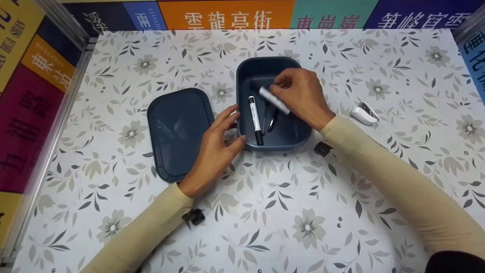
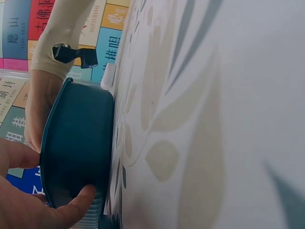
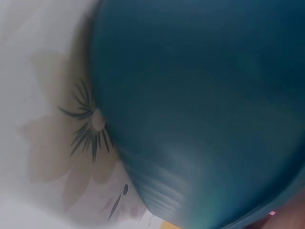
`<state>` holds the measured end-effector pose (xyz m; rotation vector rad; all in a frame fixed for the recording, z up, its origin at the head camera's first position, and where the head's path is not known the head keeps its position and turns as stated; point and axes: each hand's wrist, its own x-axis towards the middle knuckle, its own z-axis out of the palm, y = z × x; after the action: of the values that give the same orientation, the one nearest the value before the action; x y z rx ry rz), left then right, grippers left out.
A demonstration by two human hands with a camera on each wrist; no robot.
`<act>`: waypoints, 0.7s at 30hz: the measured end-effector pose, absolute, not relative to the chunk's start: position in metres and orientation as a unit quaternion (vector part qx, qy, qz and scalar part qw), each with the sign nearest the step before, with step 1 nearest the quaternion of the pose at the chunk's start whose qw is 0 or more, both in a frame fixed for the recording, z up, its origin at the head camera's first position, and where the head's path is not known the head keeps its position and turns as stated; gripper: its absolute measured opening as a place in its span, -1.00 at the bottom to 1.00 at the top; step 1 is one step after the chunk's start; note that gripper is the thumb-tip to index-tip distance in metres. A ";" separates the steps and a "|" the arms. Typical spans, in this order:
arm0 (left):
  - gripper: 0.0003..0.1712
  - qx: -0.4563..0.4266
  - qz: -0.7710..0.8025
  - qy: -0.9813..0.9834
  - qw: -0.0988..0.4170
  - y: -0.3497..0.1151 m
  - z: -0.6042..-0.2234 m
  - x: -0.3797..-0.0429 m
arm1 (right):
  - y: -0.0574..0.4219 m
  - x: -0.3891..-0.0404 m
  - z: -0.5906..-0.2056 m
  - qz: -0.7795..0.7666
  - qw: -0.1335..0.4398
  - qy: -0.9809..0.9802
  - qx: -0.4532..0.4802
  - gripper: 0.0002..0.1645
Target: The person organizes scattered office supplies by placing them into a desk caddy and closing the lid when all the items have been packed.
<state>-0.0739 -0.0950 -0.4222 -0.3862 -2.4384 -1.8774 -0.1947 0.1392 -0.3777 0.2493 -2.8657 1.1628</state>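
Blue box [image 1: 278,148] stands upright and uncovered on the floral tabletop [image 1: 265,235], a little right of your left hand [image 1: 216,146]. That hand touches the box's left side and near-left corner, fingers loosely extended, thumb against the outer wall. Your right hand [image 1: 303,96] reaches over the box's right side, pinching a white stick [image 1: 278,103] between thumb and fingers. Stick is tilted, far end leftward, above the box floor; cannot tell whether it touches anything beneath.

Inside the box: white marker [image 1: 255,119] with black near end, along the left; dark pen [image 1: 272,122] to its right, partly hidden by the stick. Blue lid [image 1: 182,132] lies flat to the left, partly behind your left hand. Small white stapler [image 1: 365,113] sits right of the box, well apart.
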 end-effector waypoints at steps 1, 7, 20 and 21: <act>-0.30 -0.125 -0.604 -0.787 0.021 -0.095 -0.422 -0.074 | 0.140 -0.194 -0.377 0.376 0.019 -0.923 0.082 -0.75; -0.30 -0.125 -0.604 -0.787 0.023 -0.095 -0.424 -0.074 | 0.146 -0.191 -0.377 0.399 0.024 -0.912 0.089 -0.76; -0.30 -0.115 -0.615 -0.780 0.007 -0.094 -0.421 -0.074 | 0.162 -0.183 -0.379 0.462 0.079 -0.876 0.113 -0.79; -0.30 -0.114 -0.616 -0.779 0.007 -0.095 -0.422 -0.074 | 0.163 -0.182 -0.379 0.465 0.083 -0.874 0.115 -0.80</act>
<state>-0.0738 -0.0945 -0.4221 -0.3577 -2.4375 -1.9275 -0.1818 0.1630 -0.3791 0.3425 -2.6097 1.3882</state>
